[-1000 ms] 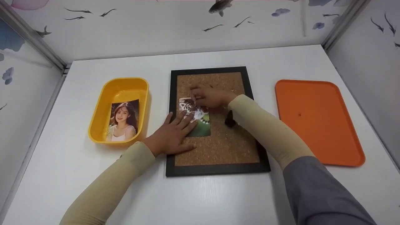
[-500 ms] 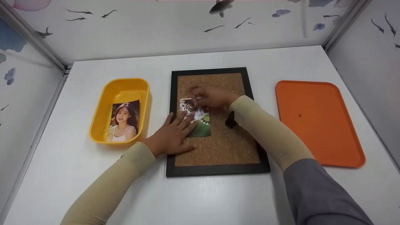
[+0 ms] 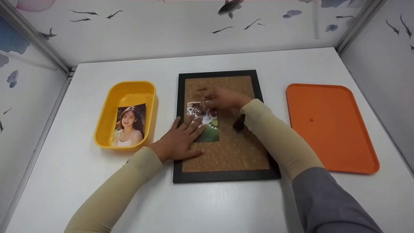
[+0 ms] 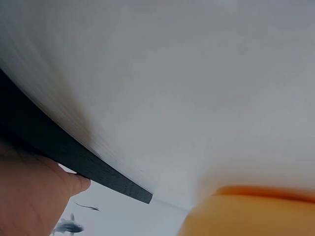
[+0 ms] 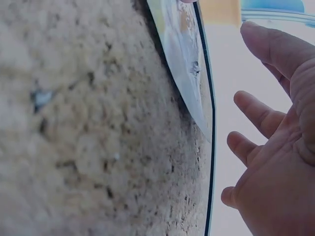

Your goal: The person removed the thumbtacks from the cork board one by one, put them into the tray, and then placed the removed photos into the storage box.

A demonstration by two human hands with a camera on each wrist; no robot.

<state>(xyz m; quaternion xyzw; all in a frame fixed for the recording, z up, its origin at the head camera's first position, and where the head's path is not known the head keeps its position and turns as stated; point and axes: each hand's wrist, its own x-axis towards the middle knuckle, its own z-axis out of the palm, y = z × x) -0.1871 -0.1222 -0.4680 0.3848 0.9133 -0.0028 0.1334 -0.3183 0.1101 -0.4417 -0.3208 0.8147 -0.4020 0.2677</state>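
Note:
A tiger photo (image 3: pixel 210 132) lies on the cork board (image 3: pixel 233 155) in its black frame. My left hand (image 3: pixel 178 140) rests flat with spread fingers over the photo's left part, its thumb on the cork. At the photo's top edge hovers my right hand (image 3: pixel 223 97), thumb and fingers apart. Nothing shows between its fingers in the right wrist view, where the right hand (image 5: pixel 285 128) is loosely spread beside the cork and the photo's edge (image 5: pixel 184 73) stands slightly off the board. Any small thing under the right fingers is hidden in the head view.
To the left stands a yellow bin (image 3: pixel 102 129) holding a portrait photo (image 3: pixel 129 124). An orange tray (image 3: pixel 333 129) with a tiny dark speck lies to the right. Patterned white walls (image 3: pixel 181 29) enclose the white table (image 3: pixel 213 207) at the back and sides.
My right hand has shifted slightly right and its thumb and fingers have parted near the photo's top edge. The left hand keeps its place on the photo.

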